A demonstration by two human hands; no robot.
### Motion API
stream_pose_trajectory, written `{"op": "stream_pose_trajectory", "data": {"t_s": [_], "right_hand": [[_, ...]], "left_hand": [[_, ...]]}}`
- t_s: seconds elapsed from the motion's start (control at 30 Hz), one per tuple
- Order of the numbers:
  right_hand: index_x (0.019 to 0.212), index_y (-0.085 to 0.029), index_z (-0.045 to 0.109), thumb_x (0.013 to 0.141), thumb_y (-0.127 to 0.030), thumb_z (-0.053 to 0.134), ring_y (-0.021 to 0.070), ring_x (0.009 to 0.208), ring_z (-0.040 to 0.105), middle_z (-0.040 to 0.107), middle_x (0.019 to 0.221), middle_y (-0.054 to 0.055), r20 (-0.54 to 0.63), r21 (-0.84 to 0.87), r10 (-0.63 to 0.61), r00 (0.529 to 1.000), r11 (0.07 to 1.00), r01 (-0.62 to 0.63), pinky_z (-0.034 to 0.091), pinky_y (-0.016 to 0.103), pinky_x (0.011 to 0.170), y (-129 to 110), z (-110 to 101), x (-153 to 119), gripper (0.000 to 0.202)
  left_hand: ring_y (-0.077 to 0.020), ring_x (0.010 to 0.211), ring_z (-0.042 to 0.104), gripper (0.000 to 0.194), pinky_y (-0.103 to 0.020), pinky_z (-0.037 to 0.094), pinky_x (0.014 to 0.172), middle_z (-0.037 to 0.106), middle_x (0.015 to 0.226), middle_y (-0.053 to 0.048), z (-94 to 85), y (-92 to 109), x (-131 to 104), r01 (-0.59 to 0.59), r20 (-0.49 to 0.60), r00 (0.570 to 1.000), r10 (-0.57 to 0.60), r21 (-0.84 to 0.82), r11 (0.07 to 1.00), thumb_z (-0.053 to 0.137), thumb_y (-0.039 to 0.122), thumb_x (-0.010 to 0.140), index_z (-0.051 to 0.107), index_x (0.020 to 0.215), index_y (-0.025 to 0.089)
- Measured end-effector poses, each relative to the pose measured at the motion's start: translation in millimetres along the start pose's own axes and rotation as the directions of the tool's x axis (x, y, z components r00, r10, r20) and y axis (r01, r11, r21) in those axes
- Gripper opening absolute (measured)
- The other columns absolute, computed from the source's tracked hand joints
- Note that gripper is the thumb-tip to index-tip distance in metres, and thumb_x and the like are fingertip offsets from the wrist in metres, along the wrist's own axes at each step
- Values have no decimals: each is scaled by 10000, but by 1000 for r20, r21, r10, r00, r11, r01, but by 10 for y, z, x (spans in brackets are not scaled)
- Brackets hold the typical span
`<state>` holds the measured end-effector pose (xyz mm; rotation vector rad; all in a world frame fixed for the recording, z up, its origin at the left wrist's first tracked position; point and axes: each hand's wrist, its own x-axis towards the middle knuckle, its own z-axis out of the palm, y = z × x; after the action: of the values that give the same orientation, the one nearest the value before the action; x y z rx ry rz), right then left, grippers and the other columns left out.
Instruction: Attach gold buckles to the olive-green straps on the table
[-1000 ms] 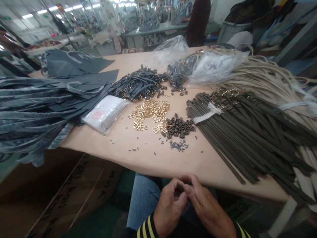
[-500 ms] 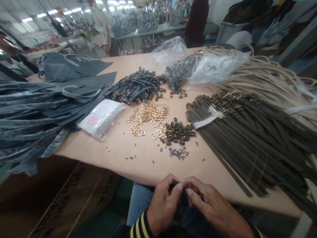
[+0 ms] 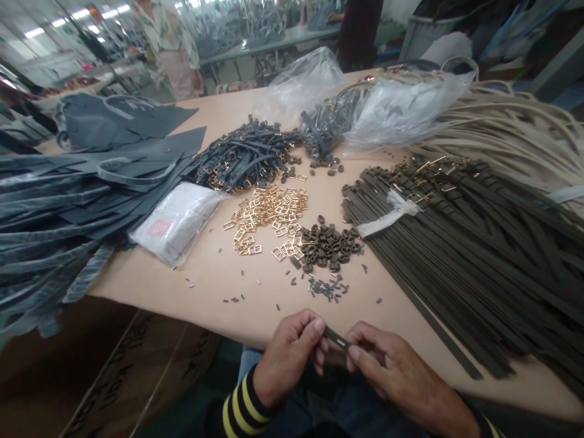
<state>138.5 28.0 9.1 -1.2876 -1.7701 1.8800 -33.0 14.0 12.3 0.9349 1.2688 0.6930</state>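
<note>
My left hand [image 3: 289, 356] and my right hand [image 3: 392, 371] are at the near table edge, both pinching one dark olive strap [image 3: 336, 338] by its slotted end between thumb and fingers. Just beyond them lie a scatter of small dark pins [image 3: 326, 287], a heap of olive loops [image 3: 329, 240] and a pile of gold buckles [image 3: 267, 216]. A big bundle of olive straps [image 3: 460, 243] fans out at the right.
Grey straps [image 3: 55, 207] pile up at the left, beside a white plastic packet [image 3: 176, 219]. Dark buckled straps [image 3: 244, 158] and clear bags [image 3: 392, 115] sit farther back, cream cords [image 3: 506, 131] at far right. People stand behind the table [image 3: 214, 274].
Both hands have risen from below the table edge and parted slightly, so the olive strap end held between them now shows. The view has tilted down a little.
</note>
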Motion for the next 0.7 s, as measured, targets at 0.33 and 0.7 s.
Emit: {"op": "stream_pose_trajectory", "data": {"t_s": [0.33,0.7], "right_hand": [[755,-163,453,821,-384,369,64,441,372,516,630,-10,-66,85,16,998,996,-10,294,187,417,59,-36,-32,246],[742,-161,482,767,-218,418,109,585,473,520,654,-13,-192,-101,-76,978,993,58,363,218,554,-26,-46,-74,89]], "left_hand": [[-165,616,470,62,-312,382,608,503,645,-22,-803,524,766,-33,-191,884,427,885,464,549,204,683,541,699,144],[-72,450,436,119,-197,369,449,503,551,38,-192,333,200,-146,-117,971,208,395,907,512,245,723,535,770,138]]}}
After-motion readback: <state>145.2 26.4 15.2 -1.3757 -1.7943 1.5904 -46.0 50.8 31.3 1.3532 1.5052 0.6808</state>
